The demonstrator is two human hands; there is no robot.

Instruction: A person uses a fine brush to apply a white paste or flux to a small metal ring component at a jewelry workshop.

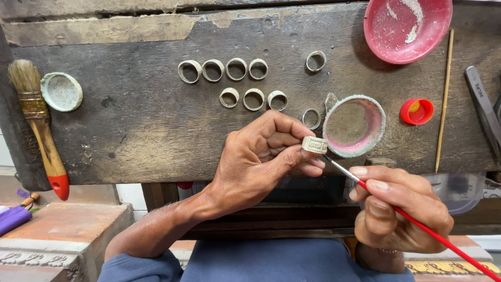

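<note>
- We see the left hand (258,159) pinching a pale square-faced ring (314,144) between the thumb and the fingertips, just above the front edge of the dark wooden table (141,125).
- The right hand (399,209) is closed around a thin red-handled brush (417,224), held like a pen; its fine tip touches the lower edge of the ring.
- Just beside the ring, on the table, stands a small round dish (377,112) with a pink inside and a crusty greenish rim.
- On the table behind the left hand we count four metal rings (223,69) in one row, and three more rings (253,99) in a second row nearer to us.
- One single ring (315,61) lies apart to the right of the far row, and another ring (311,118) lies close to the dish.
- At the far right corner there is a red bowl (407,26) with white powder inside, and near it a small red cap (417,111) and a thin wooden stick (444,99).
- At the left side lies a big paint brush (39,125) with a wooden handle and red end, with a small pale round lid (61,92) just beside it.
</note>
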